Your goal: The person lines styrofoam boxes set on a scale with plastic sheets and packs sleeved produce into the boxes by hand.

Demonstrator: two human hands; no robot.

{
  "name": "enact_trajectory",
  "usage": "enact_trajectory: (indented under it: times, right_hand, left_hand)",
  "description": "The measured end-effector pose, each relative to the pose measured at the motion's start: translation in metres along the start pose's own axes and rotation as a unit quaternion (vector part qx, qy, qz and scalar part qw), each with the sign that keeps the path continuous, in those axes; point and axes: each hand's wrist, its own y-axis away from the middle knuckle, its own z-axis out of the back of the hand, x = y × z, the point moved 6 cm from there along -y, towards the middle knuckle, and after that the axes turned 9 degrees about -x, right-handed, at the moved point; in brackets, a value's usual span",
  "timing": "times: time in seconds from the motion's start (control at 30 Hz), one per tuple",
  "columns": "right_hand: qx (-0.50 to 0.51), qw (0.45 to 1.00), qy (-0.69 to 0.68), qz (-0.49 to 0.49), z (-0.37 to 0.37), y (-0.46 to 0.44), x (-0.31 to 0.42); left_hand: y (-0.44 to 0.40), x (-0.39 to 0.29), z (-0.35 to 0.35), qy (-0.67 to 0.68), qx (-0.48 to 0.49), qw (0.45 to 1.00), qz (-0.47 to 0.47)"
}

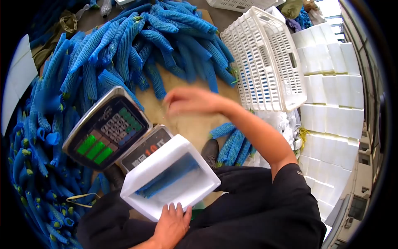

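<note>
A white foam box [139, 185] sits tilted on the scale [151, 143] in front of my lap, with a blue-netted vegetable [170, 176] inside. My left hand [172, 222] grips its near rim, fingers over the edge. Smeared by motion, my right hand [190, 101] reaches over the tan board [182, 120], and its fingers do not show clearly. Beyond it lies a big pile of long green vegetables in blue foam net sleeves [157, 39]. The scale's display panel [107, 128] stands left of the box, its digits glowing green.
A tall white plastic crate [265, 62] stands at the back right. Stacks of white foam boxes [331, 95] line the right side. More sleeved vegetables [232, 143] lie right of my shoe [210, 151], and another heap [37, 174] covers the left. A yellow strap [83, 199] lies there.
</note>
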Motion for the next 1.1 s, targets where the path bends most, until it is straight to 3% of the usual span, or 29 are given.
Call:
enact_trajectory:
  times: [0.03, 0.07, 0.13, 0.23, 0.4, 0.47, 0.57, 0.6, 0.67, 0.73, 0.83, 0.93, 1.07, 1.1]
  right_hand:
    - [-0.132, 0.983, 0.128, 0.007, 0.053, -0.022, -0.024]
    - [-0.255, 0.929, 0.27, -0.007, 0.102, -0.037, -0.049]
    - [-0.408, 0.789, 0.46, -0.006, 0.169, -0.064, -0.091]
    - [-0.447, 0.722, 0.529, -0.003, 0.208, -0.109, -0.132]
    - [-0.502, 0.649, 0.559, -0.119, 0.209, -0.144, -0.14]
    - [-0.443, 0.72, 0.499, -0.191, 0.218, -0.151, -0.156]
    - [-0.422, 0.699, 0.569, -0.095, 0.211, -0.116, -0.115]
    - [-0.445, 0.694, 0.566, -0.013, 0.219, -0.095, -0.122]
    - [-0.446, 0.637, 0.622, -0.093, 0.231, -0.055, -0.145]
    - [-0.457, 0.734, 0.492, -0.099, 0.252, -0.036, -0.182]
    - [-0.426, 0.708, 0.556, -0.091, 0.24, -0.041, -0.178]
    - [-0.444, 0.714, 0.528, -0.117, 0.211, -0.043, -0.159]
    - [-0.437, 0.761, 0.452, -0.159, 0.183, -0.015, -0.128]
    - [-0.411, 0.778, 0.427, -0.207, 0.178, -0.002, -0.118]
  left_hand:
    - [-0.004, 0.002, -0.01, 0.033, 0.027, 0.999, 0.031]
    - [-0.003, 0.002, -0.027, 0.064, 0.056, 0.994, 0.063]
    - [-0.002, 0.007, -0.042, 0.055, 0.008, 0.996, 0.073]
    - [-0.008, 0.021, -0.044, 0.073, 0.005, 0.994, 0.087]
    - [-0.013, 0.031, -0.04, 0.053, -0.024, 0.997, 0.057]
    - [-0.017, 0.033, -0.039, 0.062, -0.03, 0.996, 0.055]
    - [-0.023, 0.036, -0.034, 0.069, -0.026, 0.995, 0.066]
    - [-0.026, 0.037, -0.031, 0.061, -0.028, 0.995, 0.072]
    - [-0.033, 0.04, -0.028, 0.053, -0.033, 0.995, 0.075]
    - [-0.032, 0.037, -0.026, 0.058, -0.024, 0.996, 0.066]
    - [-0.032, 0.034, -0.032, 0.07, -0.004, 0.996, 0.059]
    - [-0.031, 0.037, -0.037, 0.088, 0.04, 0.992, 0.087]
    - [-0.034, 0.038, -0.022, 0.021, 0.052, 0.995, 0.081]
    - [-0.034, 0.036, -0.016, 0.019, 0.039, 0.996, 0.076]
